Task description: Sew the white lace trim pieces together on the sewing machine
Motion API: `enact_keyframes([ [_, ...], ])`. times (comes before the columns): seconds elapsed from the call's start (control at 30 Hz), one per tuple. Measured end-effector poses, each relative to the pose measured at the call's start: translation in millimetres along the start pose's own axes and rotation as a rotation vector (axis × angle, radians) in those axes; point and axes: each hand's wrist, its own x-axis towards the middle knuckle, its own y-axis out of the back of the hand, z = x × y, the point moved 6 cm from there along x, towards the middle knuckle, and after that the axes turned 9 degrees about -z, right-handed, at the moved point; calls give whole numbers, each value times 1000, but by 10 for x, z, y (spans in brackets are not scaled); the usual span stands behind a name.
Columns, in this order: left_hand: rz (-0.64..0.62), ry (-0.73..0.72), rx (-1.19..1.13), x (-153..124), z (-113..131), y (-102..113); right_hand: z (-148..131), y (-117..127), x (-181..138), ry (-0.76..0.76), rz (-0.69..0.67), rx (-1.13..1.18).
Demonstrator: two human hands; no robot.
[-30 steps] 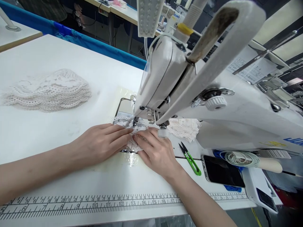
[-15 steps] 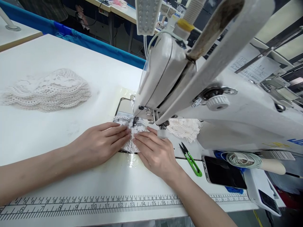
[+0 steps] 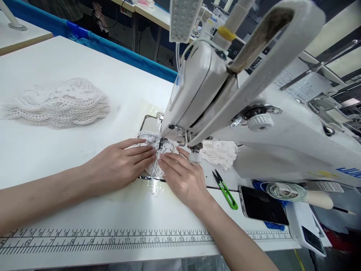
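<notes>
A piece of white lace (image 3: pixel 155 169) lies under the presser foot (image 3: pixel 160 143) of a white sewing machine (image 3: pixel 194 86). My left hand (image 3: pixel 121 163) rests flat on the lace's left side, its fingers stretched towards the foot. On the other side, my right hand (image 3: pixel 184 177) presses the lace with extended fingers, the fingertips close to those of the left. Both palms face down, and their fingers cover part of the lace. Behind the right hand, under the machine arm, lies another gathered lace piece (image 3: pixel 221 153).
A stack of lace pieces (image 3: pixel 59 105) sits on the white table at the left. Green thread snips (image 3: pixel 225 190), a black phone (image 3: pixel 263 205) and a coil of pale cord (image 3: pixel 283 191) lie to the right. A printed ruler (image 3: pixel 113 241) runs along the front edge.
The lace has shifted slightly away under the presser foot, and both hands have moved a little with it. The camera view has tilted slightly.
</notes>
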Motion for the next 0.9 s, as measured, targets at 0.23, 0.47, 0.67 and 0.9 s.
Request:
enact_keyframes([
  [0.23, 3, 11, -23, 26, -87, -29, -6, -24, 12, -9, -10, 3],
  [0.47, 31, 2, -31, 25, 31, 71, -42, 8, 8, -27, 17, -19],
  [0.67, 2, 62, -100, 54, -31, -7, 8, -18, 19, -72, -33, -12],
  [0.9, 3, 87, -95, 27, -16, 5, -6, 10, 12, -86, -18, -40],
])
